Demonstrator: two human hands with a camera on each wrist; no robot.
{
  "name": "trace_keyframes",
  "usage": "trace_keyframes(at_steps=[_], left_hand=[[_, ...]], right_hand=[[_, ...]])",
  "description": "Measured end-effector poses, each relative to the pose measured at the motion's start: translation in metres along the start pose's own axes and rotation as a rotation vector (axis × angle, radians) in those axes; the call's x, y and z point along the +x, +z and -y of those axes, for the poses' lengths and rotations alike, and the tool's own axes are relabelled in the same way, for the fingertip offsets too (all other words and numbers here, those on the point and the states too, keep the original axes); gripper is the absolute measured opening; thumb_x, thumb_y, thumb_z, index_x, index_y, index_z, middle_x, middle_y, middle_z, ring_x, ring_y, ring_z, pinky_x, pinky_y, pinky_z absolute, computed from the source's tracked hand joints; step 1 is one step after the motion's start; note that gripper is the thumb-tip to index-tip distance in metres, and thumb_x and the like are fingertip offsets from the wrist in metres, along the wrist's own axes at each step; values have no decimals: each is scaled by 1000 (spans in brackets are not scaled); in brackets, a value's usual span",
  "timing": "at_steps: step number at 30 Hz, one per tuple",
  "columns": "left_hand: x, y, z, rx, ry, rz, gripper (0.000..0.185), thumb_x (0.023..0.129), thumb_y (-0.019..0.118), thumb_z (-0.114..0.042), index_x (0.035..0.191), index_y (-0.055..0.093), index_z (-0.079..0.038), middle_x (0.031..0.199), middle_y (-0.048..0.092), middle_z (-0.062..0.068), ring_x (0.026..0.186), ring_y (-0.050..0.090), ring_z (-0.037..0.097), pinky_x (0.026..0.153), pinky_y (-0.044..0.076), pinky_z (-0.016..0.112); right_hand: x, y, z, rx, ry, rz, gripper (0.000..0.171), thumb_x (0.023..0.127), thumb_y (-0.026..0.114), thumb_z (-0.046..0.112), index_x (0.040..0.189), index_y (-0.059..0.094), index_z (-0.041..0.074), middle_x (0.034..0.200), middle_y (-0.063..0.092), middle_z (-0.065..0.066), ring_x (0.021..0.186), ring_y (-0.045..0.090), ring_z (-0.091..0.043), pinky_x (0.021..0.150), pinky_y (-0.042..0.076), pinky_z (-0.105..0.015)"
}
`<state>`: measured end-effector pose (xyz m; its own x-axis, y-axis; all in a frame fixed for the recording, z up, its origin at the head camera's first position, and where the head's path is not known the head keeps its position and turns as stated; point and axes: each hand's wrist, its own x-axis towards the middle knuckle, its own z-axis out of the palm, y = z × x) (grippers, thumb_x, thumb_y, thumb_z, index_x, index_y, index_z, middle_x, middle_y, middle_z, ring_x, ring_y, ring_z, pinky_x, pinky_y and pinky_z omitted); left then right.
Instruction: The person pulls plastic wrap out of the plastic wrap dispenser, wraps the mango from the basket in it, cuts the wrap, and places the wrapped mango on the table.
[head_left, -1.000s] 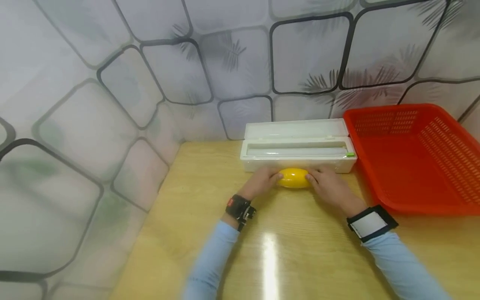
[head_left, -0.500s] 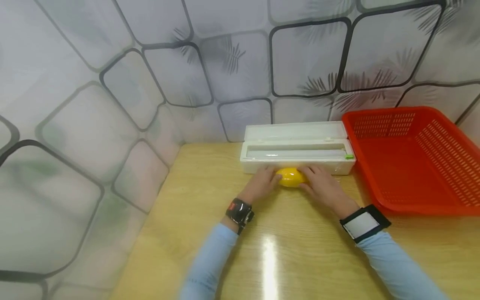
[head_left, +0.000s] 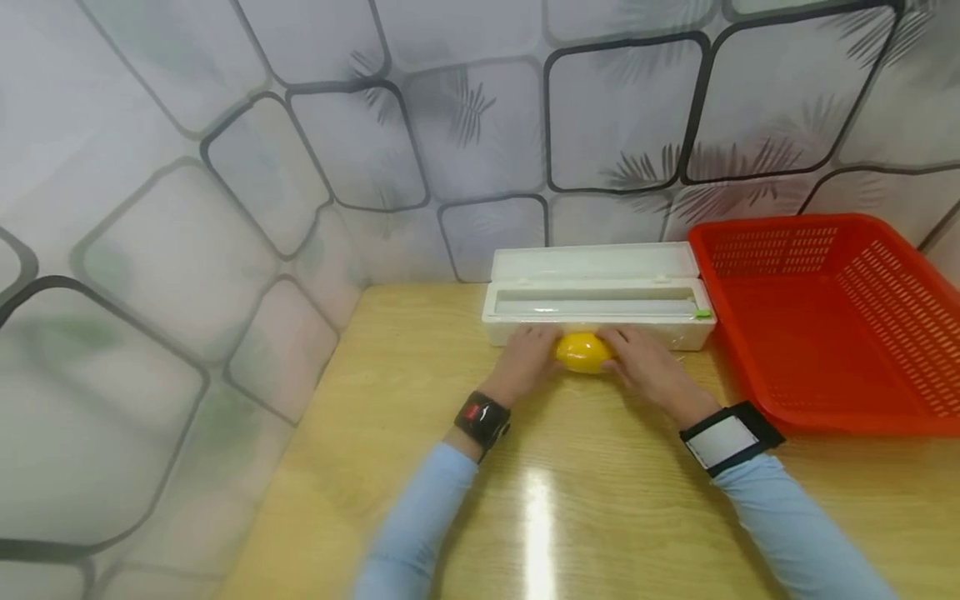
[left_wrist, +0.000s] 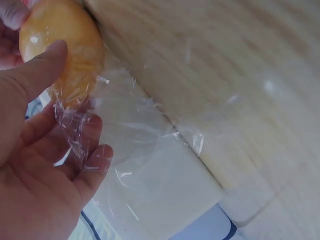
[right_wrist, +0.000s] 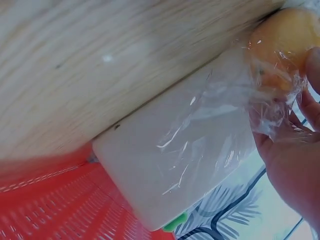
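Observation:
Both hands hold a smooth yellow, oval fruit [head_left: 584, 352] close against the front of a white cling film dispenser [head_left: 596, 308]. My left hand [head_left: 525, 362] grips the fruit's left end; in the left wrist view its thumb presses on the skin and its curled fingers bunch clear cling film [left_wrist: 145, 125] underneath. On the other end, my right hand [head_left: 648, 371] grips the fruit with thumb and fingers, gathering crinkled film there too. Loose film spreads out from the fruit over the dispenser's front in both wrist views.
The dispenser's lid [head_left: 596, 262] stands raised at the wall, and a green slider [head_left: 702, 314] sits at its right end. A red plastic basket [head_left: 847, 333] stands to the right of it. All rest on a wooden table [head_left: 360, 433] below a patterned wall [head_left: 480, 125].
The right hand has shifted left and closer around the fruit. Left fingers have moved slightly forward along its side. The fruit stays in nearly the same place.

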<state>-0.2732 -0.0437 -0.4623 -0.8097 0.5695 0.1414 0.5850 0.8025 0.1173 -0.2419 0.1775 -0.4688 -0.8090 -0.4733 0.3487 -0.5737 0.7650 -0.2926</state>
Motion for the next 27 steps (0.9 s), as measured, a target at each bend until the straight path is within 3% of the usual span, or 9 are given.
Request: trace_keyframes(at_steps=[5, 10, 14, 19, 27], left_hand=[[4, 0, 3, -21, 26, 33, 45, 89, 75, -29, 124, 59, -6, 121, 66, 7, 115, 60, 23, 106, 41, 33], [2, -1, 6, -57, 46, 28, 45, 91, 71, -28, 128, 57, -6, 125, 64, 9, 119, 58, 24, 108, 41, 34], [-5, 0, 7, -72, 60, -9, 47, 93, 70, -28, 133, 54, -8, 129, 61, 11, 121, 55, 26, 108, 40, 37], [-13, -1, 6, 6, 98, -94, 44, 91, 72, -31, 126, 56, -10, 119, 60, 13, 110, 56, 28, 99, 45, 38], [-14, -2, 6, 38, 114, -140, 43, 91, 72, -30, 126, 55, -10, 113, 60, 11, 105, 57, 25, 93, 47, 35]], right_hand=[[-3, 2, -1, 63, -20, -46, 42, 89, 71, 5, 126, 53, -4, 116, 60, -26, 106, 57, -44, 95, 46, -57], [-5, 2, -1, 69, -20, -70, 42, 88, 71, 5, 126, 55, -5, 114, 61, -27, 105, 58, -45, 94, 47, -57], [-4, -2, 2, 45, 15, -21, 43, 91, 70, 9, 128, 54, -4, 118, 60, -27, 108, 58, -44, 96, 46, -57], [-3, -6, 6, -7, 50, 52, 45, 92, 70, 12, 129, 52, -5, 120, 58, -28, 110, 57, -43, 97, 46, -56], [-4, -6, 11, -48, 25, 18, 45, 87, 75, 11, 124, 55, -3, 118, 57, -25, 105, 58, -40, 93, 49, -54]])
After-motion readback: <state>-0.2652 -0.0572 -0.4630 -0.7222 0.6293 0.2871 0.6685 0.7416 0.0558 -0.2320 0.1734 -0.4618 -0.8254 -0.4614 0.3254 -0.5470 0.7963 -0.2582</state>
